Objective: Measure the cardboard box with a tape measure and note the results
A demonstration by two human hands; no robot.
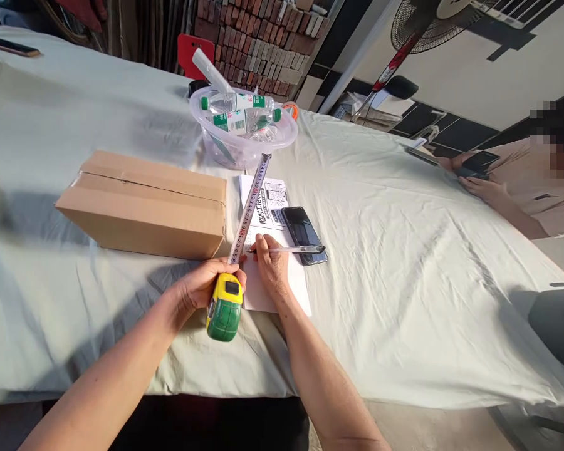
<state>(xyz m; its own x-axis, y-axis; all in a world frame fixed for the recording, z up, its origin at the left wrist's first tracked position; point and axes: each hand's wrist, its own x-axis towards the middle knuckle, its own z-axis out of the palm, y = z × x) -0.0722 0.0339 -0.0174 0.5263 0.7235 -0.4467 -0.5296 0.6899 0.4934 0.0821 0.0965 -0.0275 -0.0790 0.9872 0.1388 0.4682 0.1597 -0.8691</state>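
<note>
My left hand (198, 285) grips a yellow and green tape measure (224, 308) whose blade (250, 207) runs out along the right end of a sealed cardboard box (143, 203) toward a clear plastic bowl. My right hand (270, 263) holds a clear pen (289, 249) with its tip down on a white printed sheet (269, 250), close beside the blade. A black phone (304, 233) lies on the sheet just past the pen.
The clear bowl (241, 134) holds water bottles with green labels (239, 111). A pale cloth (404, 250) covers the table. Another person's hand (482, 188) rests at the right edge near a dark phone (479, 164). One more phone (10, 47) lies far left.
</note>
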